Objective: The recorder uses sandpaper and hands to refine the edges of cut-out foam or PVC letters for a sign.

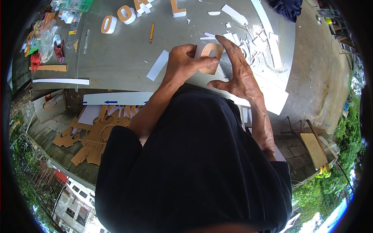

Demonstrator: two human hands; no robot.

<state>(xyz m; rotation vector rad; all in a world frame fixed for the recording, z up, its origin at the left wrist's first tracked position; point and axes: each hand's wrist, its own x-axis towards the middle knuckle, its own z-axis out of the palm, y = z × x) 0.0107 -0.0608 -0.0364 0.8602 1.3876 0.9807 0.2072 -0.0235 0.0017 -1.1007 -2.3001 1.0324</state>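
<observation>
My left hand [182, 64] is closed on a small block letter [213, 66] with a brown face and pale sides. Its thumb lies across the brown face. Just to the right, my right hand [241, 75] is open, thumb and fingers spread wide apart. Its fingertips are close to the letter's far edge; whether they touch it I cannot tell. White strip offcuts [258, 44] lie heaped beyond my right hand. A flat white strip [158, 65] rests on the table left of my left hand.
Several finished-looking block letters [126, 15] stand at the table's far side, near an orange pencil [151, 33]. A clear plastic bag [47, 40] and clutter crowd the left end. Brown cut-out sheets [93, 136] lie below the table's near edge; a dark cloth [286, 8] sits far right.
</observation>
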